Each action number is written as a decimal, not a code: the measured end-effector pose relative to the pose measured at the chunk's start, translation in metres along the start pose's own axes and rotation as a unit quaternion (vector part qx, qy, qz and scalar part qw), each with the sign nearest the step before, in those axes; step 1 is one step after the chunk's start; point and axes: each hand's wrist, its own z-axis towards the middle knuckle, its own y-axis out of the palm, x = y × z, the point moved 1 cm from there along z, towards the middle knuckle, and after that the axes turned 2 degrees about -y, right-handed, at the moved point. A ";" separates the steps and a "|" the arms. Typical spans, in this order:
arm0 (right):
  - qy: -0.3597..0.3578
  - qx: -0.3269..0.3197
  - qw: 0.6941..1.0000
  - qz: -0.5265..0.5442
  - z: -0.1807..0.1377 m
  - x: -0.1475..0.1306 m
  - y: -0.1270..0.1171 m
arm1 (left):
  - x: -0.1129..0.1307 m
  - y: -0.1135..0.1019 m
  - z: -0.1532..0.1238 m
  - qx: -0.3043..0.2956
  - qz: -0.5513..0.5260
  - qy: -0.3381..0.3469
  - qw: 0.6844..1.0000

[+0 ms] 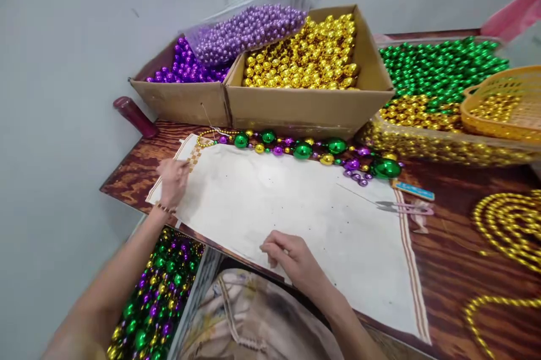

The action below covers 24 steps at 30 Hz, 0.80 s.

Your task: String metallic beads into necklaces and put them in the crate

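A white cloth (262,208) with striped ends lies over the table in front of me. At its left end, my left hand (172,180) is on or just above the cloth, beside a tan checkered patch (194,158); its fingers are too blurred to read. My right hand (291,256) rests at the near edge of the cloth, fingers curled in; whatever they may hold is hidden. Along the cloth's far edge runs a strand of large green, purple and gold beads (302,150), with a loop of small gold beads (205,139) at its left end.
Cardboard boxes (304,109) hold purple and gold beads, with a bag of lilac beads (249,30) on top. Right: a tub of green beads (443,67), a yellow basket (507,123), pink-handled scissors (406,209), gold bead strings (502,225). A maroon bottle (135,116) stands left.
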 end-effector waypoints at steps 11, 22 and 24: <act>0.008 0.087 0.996 -0.023 -0.043 0.027 -0.021 | 0.043 0.077 0.115 -0.254 0.143 0.252 0.923; 0.063 0.210 0.975 -0.023 -0.082 0.029 -0.074 | 0.052 0.029 0.102 -0.226 -0.056 0.066 0.970; 0.079 0.295 0.948 -0.087 -0.099 0.038 -0.108 | 0.070 0.003 0.089 -0.218 -0.107 0.002 0.970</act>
